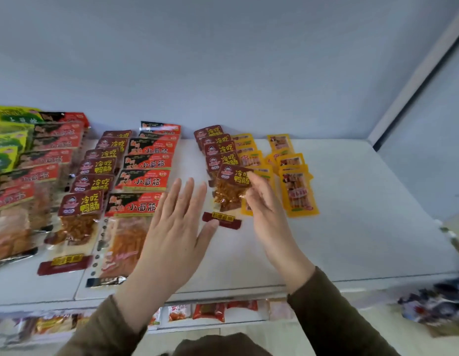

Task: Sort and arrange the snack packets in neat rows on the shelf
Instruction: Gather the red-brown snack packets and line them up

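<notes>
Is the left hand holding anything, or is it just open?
Open and holding nothing. The left hand has its fingers straight and spread, above the white shelf, beside the front dark red packet that the right hand touches.

My left hand [177,222] hovers flat, palm down, fingers straight and slightly spread. My right hand [264,201] is turned on edge, fingers loosely bent, thumb forward. Both forearms wear dark olive sleeves [333,312].

Counted outward from the dark-red packet row [219,155] at shelf centre: this row holds five packets. Immediately right, about eight yellow packets [297,191] in two rows. Left, five dark-red packets [94,181], then about six red-and-black packets [146,163]. Two hands.
</notes>
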The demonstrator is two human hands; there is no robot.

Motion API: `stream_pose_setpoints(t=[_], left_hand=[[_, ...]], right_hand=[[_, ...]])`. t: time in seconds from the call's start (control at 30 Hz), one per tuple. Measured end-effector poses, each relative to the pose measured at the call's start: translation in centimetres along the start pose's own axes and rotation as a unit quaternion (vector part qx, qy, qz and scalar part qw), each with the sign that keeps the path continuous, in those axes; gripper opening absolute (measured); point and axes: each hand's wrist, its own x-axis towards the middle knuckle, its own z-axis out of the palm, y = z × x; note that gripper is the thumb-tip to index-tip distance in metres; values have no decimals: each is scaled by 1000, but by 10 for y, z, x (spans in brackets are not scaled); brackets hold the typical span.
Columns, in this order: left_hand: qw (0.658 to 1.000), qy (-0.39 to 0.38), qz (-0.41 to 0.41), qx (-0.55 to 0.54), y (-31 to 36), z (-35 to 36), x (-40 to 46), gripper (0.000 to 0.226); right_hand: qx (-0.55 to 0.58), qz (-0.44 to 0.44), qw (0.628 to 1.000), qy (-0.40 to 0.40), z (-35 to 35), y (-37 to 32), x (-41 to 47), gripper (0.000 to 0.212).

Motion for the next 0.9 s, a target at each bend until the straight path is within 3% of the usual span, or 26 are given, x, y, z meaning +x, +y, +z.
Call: stream_pose_setpoints(t=[0.1, 0.23, 0.43, 0.57, 0.7, 0.8, 0.83, 0.9], left_hand=[[998, -41, -26, 28, 28, 25, 44, 74], [997, -46, -66, 0, 46, 49, 112, 59], [993, -77, -88, 31, 46, 72, 147, 56], [992, -81, -89, 40, 34, 69, 142, 55], [991, -106, -71, 44, 22, 59, 132, 53], [992, -107, -62, 26, 15, 52, 122, 52], [993, -97, -58, 21, 13, 50, 120, 53], [996, -66, -57, 22, 14, 46, 114, 55]], right_hand=[[-121, -32, 992, -12, -30, 7, 29, 44], [-235, -63, 969, -34, -37, 8, 66, 48], [-416, -128, 895, -95, -31, 27, 93, 56], [-476, -144, 856, -138, -49, 35, 99, 56], [-500, -119, 842, -161, -64, 31, 103, 55], [-531, -131, 828, -124, -61, 20, 107, 53], [-524, -150, 832, -102, -54, 15, 110, 48], [-423, -161, 888, -79, -30, 0, 117, 43]])
